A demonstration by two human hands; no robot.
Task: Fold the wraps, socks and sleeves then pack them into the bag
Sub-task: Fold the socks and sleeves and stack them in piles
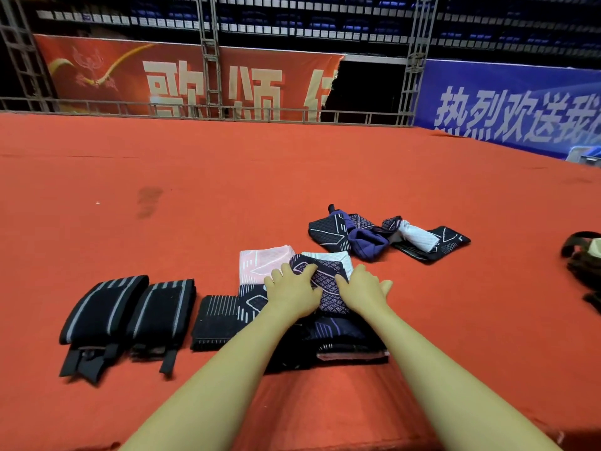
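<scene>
folded wraps left | sock stack centre | loose socks behind | bag right

red carpet: matt, napped cloth | wraps: ribbed elastic weave | socks: patterned knit | truss: dull metal

Large cream "歌颂" on the red banner; white "热烈欢送我" on the blue banner.
</scene>
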